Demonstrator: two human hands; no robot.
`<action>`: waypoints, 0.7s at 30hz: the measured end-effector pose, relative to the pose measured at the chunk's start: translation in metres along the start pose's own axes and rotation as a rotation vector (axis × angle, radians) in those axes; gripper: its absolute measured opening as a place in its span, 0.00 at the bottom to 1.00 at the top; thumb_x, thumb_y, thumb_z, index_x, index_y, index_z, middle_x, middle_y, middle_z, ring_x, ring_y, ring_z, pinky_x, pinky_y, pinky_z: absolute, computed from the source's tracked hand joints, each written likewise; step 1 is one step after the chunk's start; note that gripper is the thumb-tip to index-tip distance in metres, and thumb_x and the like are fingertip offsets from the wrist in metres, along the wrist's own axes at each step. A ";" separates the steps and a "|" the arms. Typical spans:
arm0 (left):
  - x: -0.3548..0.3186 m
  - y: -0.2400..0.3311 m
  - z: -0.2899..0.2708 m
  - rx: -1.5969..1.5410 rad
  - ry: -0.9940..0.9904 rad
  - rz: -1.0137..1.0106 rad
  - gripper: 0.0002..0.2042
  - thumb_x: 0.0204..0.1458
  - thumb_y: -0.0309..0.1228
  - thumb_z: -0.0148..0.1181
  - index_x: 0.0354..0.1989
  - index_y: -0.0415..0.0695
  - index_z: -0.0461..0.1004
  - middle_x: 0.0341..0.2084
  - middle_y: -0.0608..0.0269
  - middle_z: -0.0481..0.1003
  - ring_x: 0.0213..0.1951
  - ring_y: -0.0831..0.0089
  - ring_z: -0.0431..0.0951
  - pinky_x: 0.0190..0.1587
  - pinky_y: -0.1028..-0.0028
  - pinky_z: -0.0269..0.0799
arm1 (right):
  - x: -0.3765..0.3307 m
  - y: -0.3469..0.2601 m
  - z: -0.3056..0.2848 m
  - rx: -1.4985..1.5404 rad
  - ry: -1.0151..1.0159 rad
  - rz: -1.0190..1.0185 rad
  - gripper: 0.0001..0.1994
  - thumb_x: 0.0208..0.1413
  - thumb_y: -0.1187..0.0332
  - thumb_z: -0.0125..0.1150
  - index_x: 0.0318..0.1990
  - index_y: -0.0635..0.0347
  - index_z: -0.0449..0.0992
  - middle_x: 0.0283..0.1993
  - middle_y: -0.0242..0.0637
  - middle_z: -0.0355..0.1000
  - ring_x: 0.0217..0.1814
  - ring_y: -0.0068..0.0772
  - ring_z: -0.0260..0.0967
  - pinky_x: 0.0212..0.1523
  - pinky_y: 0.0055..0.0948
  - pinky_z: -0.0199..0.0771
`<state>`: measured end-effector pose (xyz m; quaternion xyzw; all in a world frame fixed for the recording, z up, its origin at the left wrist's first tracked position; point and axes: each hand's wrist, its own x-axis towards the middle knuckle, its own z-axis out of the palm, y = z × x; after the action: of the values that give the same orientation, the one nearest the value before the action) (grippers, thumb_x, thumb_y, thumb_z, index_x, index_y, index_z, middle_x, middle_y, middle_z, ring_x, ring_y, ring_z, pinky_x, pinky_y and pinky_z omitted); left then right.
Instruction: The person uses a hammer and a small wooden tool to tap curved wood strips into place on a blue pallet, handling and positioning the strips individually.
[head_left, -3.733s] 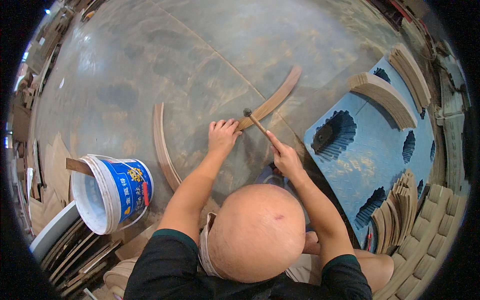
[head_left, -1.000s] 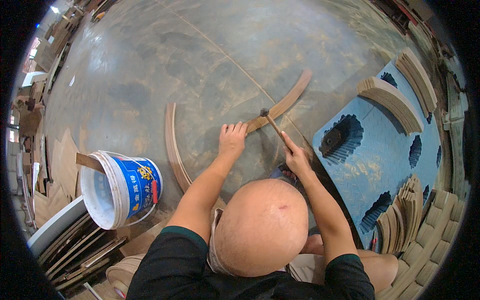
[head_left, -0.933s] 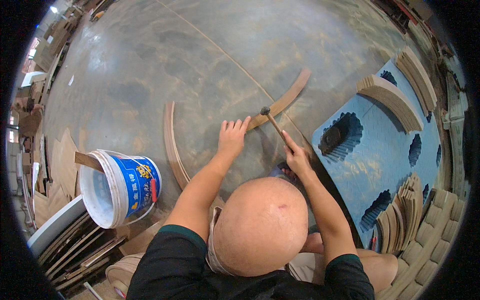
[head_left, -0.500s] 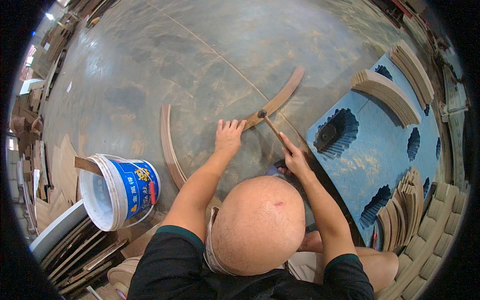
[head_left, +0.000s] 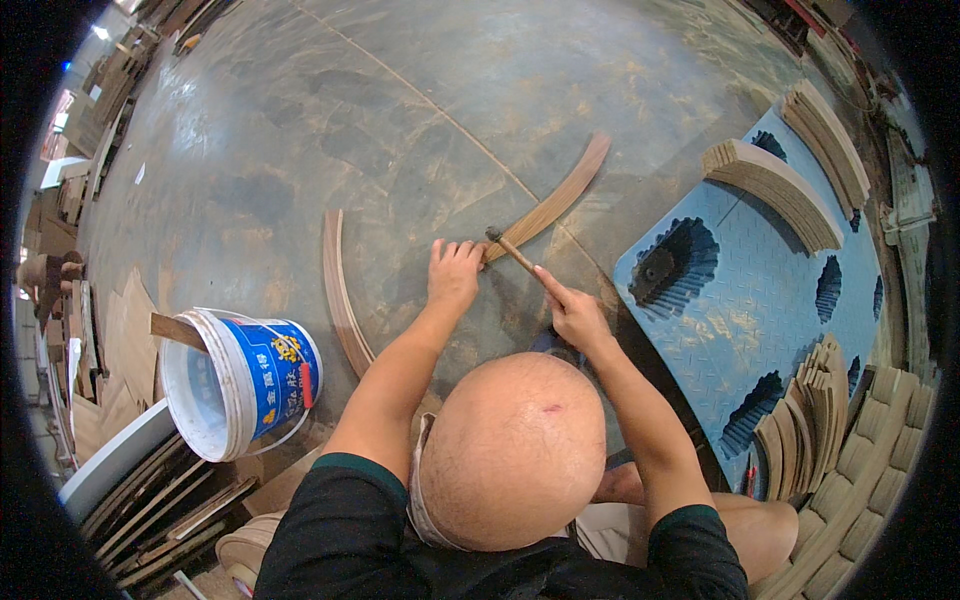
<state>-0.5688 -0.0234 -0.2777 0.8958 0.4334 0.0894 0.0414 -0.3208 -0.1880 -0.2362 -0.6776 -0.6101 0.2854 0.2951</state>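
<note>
Curved brown wooden strip (head_left: 552, 203), lying out in front over smooth grey floor (head_left: 380, 170), between a second, pale-edged curved wooden strip (head_left: 340, 285) off to the left and a sky-blue textured panel with dark ridged hollows (head_left: 690, 350) off to the right. Held at its near end by the left hand (head_left: 455, 272), with fingers bent over the wood; cannot make out the thumb's exact place. Closed tight in the right hand (head_left: 578, 318), around the handle: a small dark-headed hammer with a brown wooden shaft (head_left: 517, 253). Brought right beside the left fingertips, head over the strip's near end; cannot tell whether touching or slightly above.

Looks like the tapping step, with steadying on the left and striking on the right. Seems to call next for a firm hold, a short controlled stroke, and fingertips kept clear of the head.
</note>
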 end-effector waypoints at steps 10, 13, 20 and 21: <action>0.006 0.009 -0.026 -0.089 -0.054 0.017 0.21 0.62 0.43 0.74 0.61 0.49 0.82 0.51 0.60 0.84 0.59 0.56 0.81 0.76 0.47 0.63 | -0.004 -0.026 -0.027 0.253 0.080 0.233 0.33 0.76 0.67 0.64 0.84 0.24 0.68 0.37 0.60 0.81 0.35 0.57 0.80 0.44 0.49 0.82; 0.009 0.015 -0.033 -0.131 -0.222 0.139 0.26 0.62 0.46 0.74 0.66 0.49 0.80 0.49 0.56 0.84 0.58 0.53 0.81 0.73 0.48 0.68 | 0.004 -0.039 -0.046 0.391 0.175 0.190 0.34 0.77 0.68 0.64 0.86 0.32 0.67 0.30 0.35 0.71 0.32 0.27 0.67 0.37 0.31 0.75; 0.099 0.037 -0.012 0.143 -0.057 0.499 0.25 0.69 0.39 0.66 0.74 0.53 0.77 0.65 0.61 0.79 0.67 0.56 0.77 0.78 0.48 0.64 | -0.002 -0.084 -0.138 0.811 0.243 0.274 0.34 0.81 0.70 0.60 0.89 0.40 0.62 0.28 0.22 0.67 0.24 0.15 0.60 0.25 0.23 0.64; 0.123 0.050 -0.015 0.201 -0.066 0.524 0.23 0.72 0.38 0.63 0.75 0.55 0.78 0.70 0.64 0.77 0.71 0.57 0.75 0.79 0.48 0.63 | -0.004 -0.091 -0.155 0.770 0.263 0.284 0.34 0.81 0.69 0.60 0.89 0.38 0.60 0.26 0.22 0.67 0.21 0.15 0.61 0.21 0.24 0.62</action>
<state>-0.4586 0.0420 -0.2403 0.9793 0.1923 0.0244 -0.0582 -0.2655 -0.1930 -0.0656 -0.6258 -0.3168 0.4413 0.5597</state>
